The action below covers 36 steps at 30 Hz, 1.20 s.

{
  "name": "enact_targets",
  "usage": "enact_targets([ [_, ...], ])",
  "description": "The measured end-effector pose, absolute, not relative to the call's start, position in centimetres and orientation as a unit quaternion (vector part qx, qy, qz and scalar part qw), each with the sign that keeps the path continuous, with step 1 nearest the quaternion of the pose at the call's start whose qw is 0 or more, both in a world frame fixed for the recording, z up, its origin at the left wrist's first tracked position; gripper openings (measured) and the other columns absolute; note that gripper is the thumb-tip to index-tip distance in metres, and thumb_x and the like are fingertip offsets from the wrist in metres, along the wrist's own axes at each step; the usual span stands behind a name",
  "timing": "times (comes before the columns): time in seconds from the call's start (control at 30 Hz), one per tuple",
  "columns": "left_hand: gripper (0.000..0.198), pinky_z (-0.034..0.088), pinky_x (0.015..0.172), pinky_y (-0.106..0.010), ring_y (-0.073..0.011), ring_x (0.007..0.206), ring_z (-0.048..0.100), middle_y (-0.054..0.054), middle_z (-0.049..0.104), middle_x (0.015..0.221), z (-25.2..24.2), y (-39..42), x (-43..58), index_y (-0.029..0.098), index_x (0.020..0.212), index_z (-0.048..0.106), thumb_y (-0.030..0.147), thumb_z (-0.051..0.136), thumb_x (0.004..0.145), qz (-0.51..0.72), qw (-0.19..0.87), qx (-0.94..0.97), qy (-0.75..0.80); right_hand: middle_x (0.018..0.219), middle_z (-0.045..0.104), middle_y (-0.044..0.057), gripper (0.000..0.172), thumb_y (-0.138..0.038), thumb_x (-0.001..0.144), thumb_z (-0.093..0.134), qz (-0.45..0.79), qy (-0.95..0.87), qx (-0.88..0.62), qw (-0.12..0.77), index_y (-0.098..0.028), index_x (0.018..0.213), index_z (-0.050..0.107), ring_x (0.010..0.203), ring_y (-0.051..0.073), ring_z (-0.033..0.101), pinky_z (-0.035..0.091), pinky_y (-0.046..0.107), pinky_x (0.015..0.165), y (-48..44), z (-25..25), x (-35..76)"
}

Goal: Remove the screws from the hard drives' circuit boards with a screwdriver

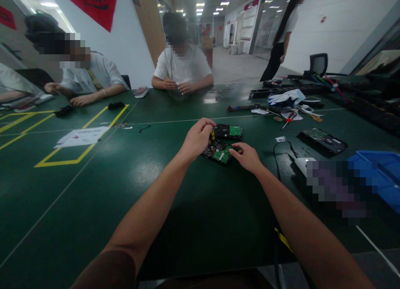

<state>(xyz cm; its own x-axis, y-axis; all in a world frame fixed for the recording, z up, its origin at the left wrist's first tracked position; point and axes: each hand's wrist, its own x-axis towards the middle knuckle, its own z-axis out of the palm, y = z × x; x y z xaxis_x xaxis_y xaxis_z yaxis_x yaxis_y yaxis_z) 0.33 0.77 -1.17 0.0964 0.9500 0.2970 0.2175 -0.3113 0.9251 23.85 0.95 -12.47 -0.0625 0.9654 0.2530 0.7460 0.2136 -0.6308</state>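
Observation:
Two hard drives lie in front of me with their green circuit boards facing up. My left hand (199,139) is closed around a small yellow-and-black tool (213,134), seemingly a screwdriver, held upright over the nearer hard drive (218,152). Its tip is too small to make out. At that drive's right end, my right hand (245,155) grips the edge between thumb and fingers. Just behind lies the farther hard drive (229,131), which neither hand appears to hold.
On the right are another hard drive (323,141), a blue bin (378,176), a black cable (276,164), a red-tipped screwdriver (289,120) and white gloves (286,98). A paper sheet (81,136) lies left among yellow tape lines. People sit across the green table (131,209).

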Motion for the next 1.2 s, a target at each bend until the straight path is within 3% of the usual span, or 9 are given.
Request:
enact_targets([
  [0.23,0.02,0.052,0.059,-0.025,-0.0187,0.086,0.059,-0.006,0.063,0.097,-0.79,0.56,0.45,0.022,0.095,0.067,0.02,0.048,0.093,0.506,0.429,0.616,0.425,0.106,0.073,0.008,0.037,-0.047,0.091,0.065,0.155,-0.714,-0.604,0.32,-0.02,0.115,0.071,0.079,0.019,0.064,0.05,0.035,0.073,1.04,-12.68,23.95],
  [0.47,0.017,0.059,0.075,-0.032,-0.0168,0.087,0.062,-0.008,0.063,0.092,-0.36,0.3,0.69,0.017,0.085,0.065,0.016,0.051,0.093,0.527,0.564,0.522,0.363,0.108,0.073,0.008,0.038,-0.048,0.091,0.064,0.159,-0.711,-0.606,0.319,-0.021,0.116,0.071,0.078,0.019,0.065,0.05,0.034,0.072,1.17,-12.93,24.02],
  [0.73,0.01,0.056,0.068,-0.026,-0.0146,0.083,0.058,-0.005,0.061,0.09,-0.72,0.23,0.35,0.017,0.083,0.067,0.026,0.07,0.085,0.508,0.547,0.564,0.352,0.108,0.073,0.008,0.036,-0.047,0.091,0.064,0.155,-0.715,-0.608,0.309,-0.021,0.116,0.071,0.08,0.019,0.064,0.049,0.034,0.073,0.94,-12.52,23.91],
  [1.2,0.007,0.055,0.068,-0.028,-0.0187,0.09,0.067,-0.007,0.07,0.091,-0.31,0.15,0.36,0.018,0.093,0.059,0.023,0.062,0.089,0.505,0.598,0.488,0.385,0.107,0.072,0.008,0.037,-0.047,0.091,0.065,0.161,-0.715,-0.602,0.317,-0.021,0.117,0.071,0.08,0.019,0.065,0.051,0.034,0.075,0.97,-12.62,23.97],
])
